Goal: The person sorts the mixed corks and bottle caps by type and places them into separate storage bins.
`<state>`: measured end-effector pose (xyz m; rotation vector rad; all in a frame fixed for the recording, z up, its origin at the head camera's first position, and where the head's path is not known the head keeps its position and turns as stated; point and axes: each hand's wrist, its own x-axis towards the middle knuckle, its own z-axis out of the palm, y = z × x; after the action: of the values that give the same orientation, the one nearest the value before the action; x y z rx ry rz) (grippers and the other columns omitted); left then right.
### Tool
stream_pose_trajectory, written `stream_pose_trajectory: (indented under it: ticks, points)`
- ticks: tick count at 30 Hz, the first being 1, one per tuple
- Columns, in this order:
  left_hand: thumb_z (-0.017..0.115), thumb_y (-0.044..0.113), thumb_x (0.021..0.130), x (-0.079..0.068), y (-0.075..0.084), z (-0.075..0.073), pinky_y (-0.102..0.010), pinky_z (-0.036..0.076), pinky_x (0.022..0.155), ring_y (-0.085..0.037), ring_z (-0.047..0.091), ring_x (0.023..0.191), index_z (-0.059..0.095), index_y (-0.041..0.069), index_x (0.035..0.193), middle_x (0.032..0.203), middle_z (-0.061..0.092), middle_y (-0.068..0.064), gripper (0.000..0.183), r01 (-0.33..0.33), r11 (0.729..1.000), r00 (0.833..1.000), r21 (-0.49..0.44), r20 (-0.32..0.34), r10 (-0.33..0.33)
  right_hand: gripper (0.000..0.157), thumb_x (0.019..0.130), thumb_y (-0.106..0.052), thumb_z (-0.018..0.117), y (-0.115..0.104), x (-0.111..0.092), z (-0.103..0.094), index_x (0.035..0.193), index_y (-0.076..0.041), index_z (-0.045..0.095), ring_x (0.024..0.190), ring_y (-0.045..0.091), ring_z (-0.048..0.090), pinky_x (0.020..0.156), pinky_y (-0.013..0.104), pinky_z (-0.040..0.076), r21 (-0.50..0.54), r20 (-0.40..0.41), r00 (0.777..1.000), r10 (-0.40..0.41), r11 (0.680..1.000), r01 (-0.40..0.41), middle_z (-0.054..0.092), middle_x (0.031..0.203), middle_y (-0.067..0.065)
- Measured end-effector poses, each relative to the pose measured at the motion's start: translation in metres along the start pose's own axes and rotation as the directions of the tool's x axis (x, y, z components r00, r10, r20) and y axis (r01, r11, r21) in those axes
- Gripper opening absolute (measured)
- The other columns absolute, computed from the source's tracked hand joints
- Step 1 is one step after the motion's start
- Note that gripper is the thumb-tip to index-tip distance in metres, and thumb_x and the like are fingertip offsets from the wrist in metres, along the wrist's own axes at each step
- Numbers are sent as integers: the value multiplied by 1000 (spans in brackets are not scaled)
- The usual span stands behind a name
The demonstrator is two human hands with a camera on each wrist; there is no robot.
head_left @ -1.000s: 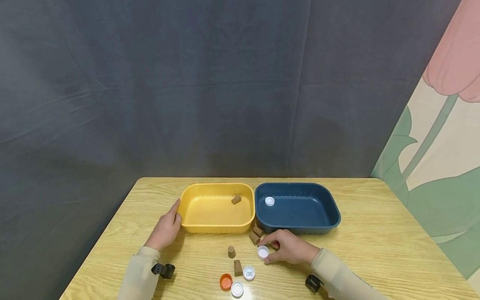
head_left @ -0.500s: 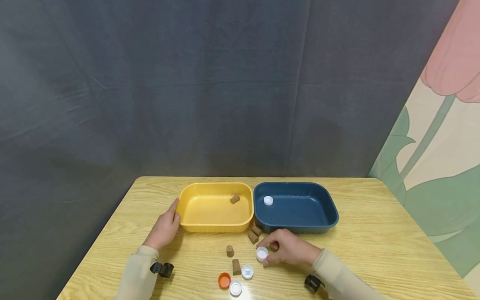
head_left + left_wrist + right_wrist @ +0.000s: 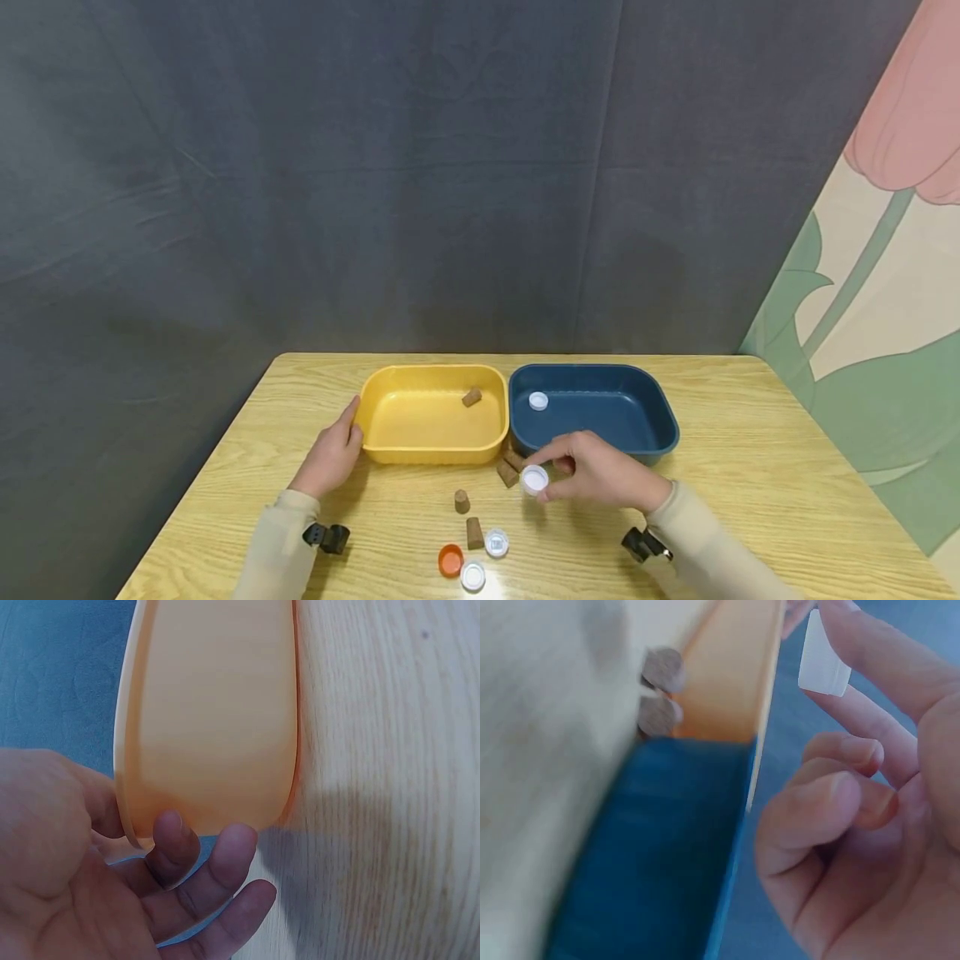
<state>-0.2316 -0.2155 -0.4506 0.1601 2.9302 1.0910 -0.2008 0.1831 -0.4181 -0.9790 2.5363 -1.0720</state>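
Observation:
In the head view my right hand (image 3: 600, 471) pinches a white bottle cap (image 3: 535, 480) between thumb and index finger, just in front of the blue tub (image 3: 663, 454). The right wrist view shows the cap (image 3: 825, 660) side-on, above the tub's rim, with the other fingers curled and holding nothing. My left hand (image 3: 330, 454) holds the left end of the yellow tub (image 3: 431, 457); in the left wrist view its fingers (image 3: 232, 859) bend against the outer wall. One cork (image 3: 472, 397) lies inside the yellow tub, and one white cap (image 3: 538, 401) inside the blue tub.
Two corks (image 3: 507, 473) lie by the tubs' front corners. Nearer stand a cork (image 3: 462, 501) and another cork (image 3: 475, 533), beside a white cap (image 3: 497, 543), an orange cap (image 3: 451, 561) and a second white cap (image 3: 473, 577). A dark cloth (image 3: 450, 183) hangs behind the table (image 3: 735, 467).
My right hand has lifted the white bottle cap off the table and moved it up toward the blue tub. My left hand has stayed at the yellow tub.

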Motion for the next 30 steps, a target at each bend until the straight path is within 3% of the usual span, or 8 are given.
stream_pose_trajectory:
  ticks: [6, 13, 30]
  points:
    - [32, 11, 107, 0, -1, 2, -28, 39, 54, -15, 43, 52, 17, -5, 158, 66, 49, -4, 55, -10, 1000, 1000, 4, -8, 10, 36, 82, -23, 83, 0, -1, -18, 116, -15, 76, 58, 3, 35, 57, 20, 31, -35, -47, 998, 30, 999, -31, 39, 67, -9]
    - [31, 12, 108, 1, -1, 2, -28, 40, 53, -15, 43, 52, 17, -4, 158, 65, 49, -4, 55, 2, 1000, 1000, -2, -8, -2, 37, 82, -34, 82, 6, 2, -35, 115, -20, 77, 56, 5, 36, 54, 21, 31, -95, -104, 993, 53, 994, -63, 39, 63, -9]
    - [31, 12, 108, 1, -3, 3, -28, 38, 50, -16, 42, 51, 16, -3, 158, 62, 49, -3, 55, 0, 1000, 1000, 0, -7, 0, 38, 83, -32, 81, 24, 14, -67, 118, -19, 76, 53, 9, 34, 52, 23, 30, -130, -129, 983, 133, 980, -150, 38, 59, -7]
